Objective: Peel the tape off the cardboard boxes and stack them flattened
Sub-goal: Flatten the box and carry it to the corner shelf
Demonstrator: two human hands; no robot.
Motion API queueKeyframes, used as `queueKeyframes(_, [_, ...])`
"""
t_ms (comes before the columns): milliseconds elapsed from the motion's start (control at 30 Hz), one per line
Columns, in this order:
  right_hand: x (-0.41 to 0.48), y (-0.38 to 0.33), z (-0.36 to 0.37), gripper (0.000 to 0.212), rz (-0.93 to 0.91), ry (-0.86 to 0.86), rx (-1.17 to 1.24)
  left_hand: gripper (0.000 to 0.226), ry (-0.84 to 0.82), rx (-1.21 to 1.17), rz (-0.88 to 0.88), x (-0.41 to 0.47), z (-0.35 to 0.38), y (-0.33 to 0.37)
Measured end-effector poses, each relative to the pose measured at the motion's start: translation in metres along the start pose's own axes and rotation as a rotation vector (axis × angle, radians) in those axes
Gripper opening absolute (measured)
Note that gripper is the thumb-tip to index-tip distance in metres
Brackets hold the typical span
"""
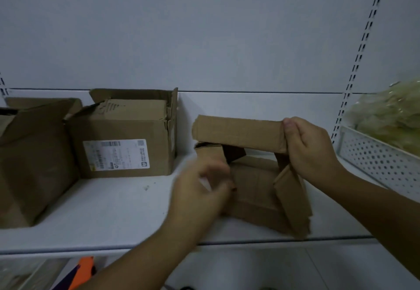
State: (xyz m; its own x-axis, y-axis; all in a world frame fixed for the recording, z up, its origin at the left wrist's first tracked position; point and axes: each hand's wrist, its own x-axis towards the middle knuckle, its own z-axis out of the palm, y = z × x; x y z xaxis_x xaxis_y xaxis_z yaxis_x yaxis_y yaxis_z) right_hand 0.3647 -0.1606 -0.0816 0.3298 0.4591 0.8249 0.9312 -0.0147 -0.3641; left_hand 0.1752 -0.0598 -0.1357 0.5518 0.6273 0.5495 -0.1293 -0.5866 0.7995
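A small brown cardboard box (pixel 252 189) stands on the white shelf (pixel 113 212), its flaps spread open. My right hand (pixel 306 144) pinches the right end of its raised top flap (pixel 238 133). My left hand (pixel 202 187) is blurred at the box's left side, fingers against the cardboard there; whether it grips anything is unclear. Two larger boxes wait at the left: an open one with a white shipping label (pixel 122 139) and a crumpled one (pixel 34 160) at the far left.
A white perforated metal basket (pixel 377 158) with a bag of pale green stuff (pixel 391 117) stands at the right. The back wall is close behind. Below the shelf edge an orange object (pixel 84 271) shows.
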Motion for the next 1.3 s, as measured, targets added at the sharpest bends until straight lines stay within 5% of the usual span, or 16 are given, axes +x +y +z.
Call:
queueKeyframes(67, [-0.003, -0.002, 0.005, 0.041, -0.005, -0.020, 0.030, 0.055, 0.244, 0.042, 0.090, 0.018, -0.018, -0.001])
queueKeyframes(167, [-0.001, -0.007, 0.011, 0.040, -0.014, -0.045, 0.041, 0.101, 0.080, 0.066, -0.018, 0.041, -0.010, -0.005])
queueKeyframes(300, [0.005, -0.005, 0.008, 0.040, 0.006, -0.060, -0.017, 0.107, -0.007, -0.122, -0.170, 0.050, -0.012, -0.009])
queueKeyframes(400, [0.006, 0.001, 0.003, 0.040, 0.068, -0.165, 0.074, 0.095, -0.130, -0.480, -0.380, 0.047, -0.036, -0.019])
queueKeyframes(533, [-0.011, 0.013, 0.010, 0.064, 0.298, -0.585, 0.310, 0.052, -0.347, -0.900, -0.665, 0.041, -0.067, -0.031])
queueKeyframes(633, [-0.033, 0.022, 0.025, 0.073, 0.346, -0.866, 0.342, 0.019, -0.123, -0.638, -0.838, 0.046, -0.068, -0.039])
queueKeyframes(700, [-0.046, 0.025, 0.031, 0.050, 0.271, -0.934, 0.253, 0.016, -0.101, -0.424, -0.847, 0.050, -0.064, -0.043])
queueKeyframes(767, [-0.053, 0.027, 0.034, 0.021, 0.236, -0.871, 0.234, 0.017, -0.166, -0.368, -0.865, 0.057, -0.060, -0.041])
queueKeyframes(933, [-0.058, 0.023, 0.031, 0.015, 0.176, -0.326, -0.039, 0.021, -0.351, -0.451, -0.916, 0.076, -0.050, -0.030])
queueKeyframes(1100, [-0.057, 0.037, 0.023, 0.054, 0.719, -0.295, -0.415, 0.019, -0.451, -0.411, -0.816, 0.075, -0.039, -0.037])
queueKeyframes(1233, [-0.048, 0.040, 0.002, 0.087, 0.981, -0.123, 0.063, 0.039, -0.403, -0.533, -0.681, 0.075, -0.039, -0.034])
queueKeyframes(1300, [-0.038, 0.040, -0.019, 0.080, 1.054, -0.030, 0.321, 0.046, -0.400, -0.569, -0.586, 0.077, -0.041, -0.024])
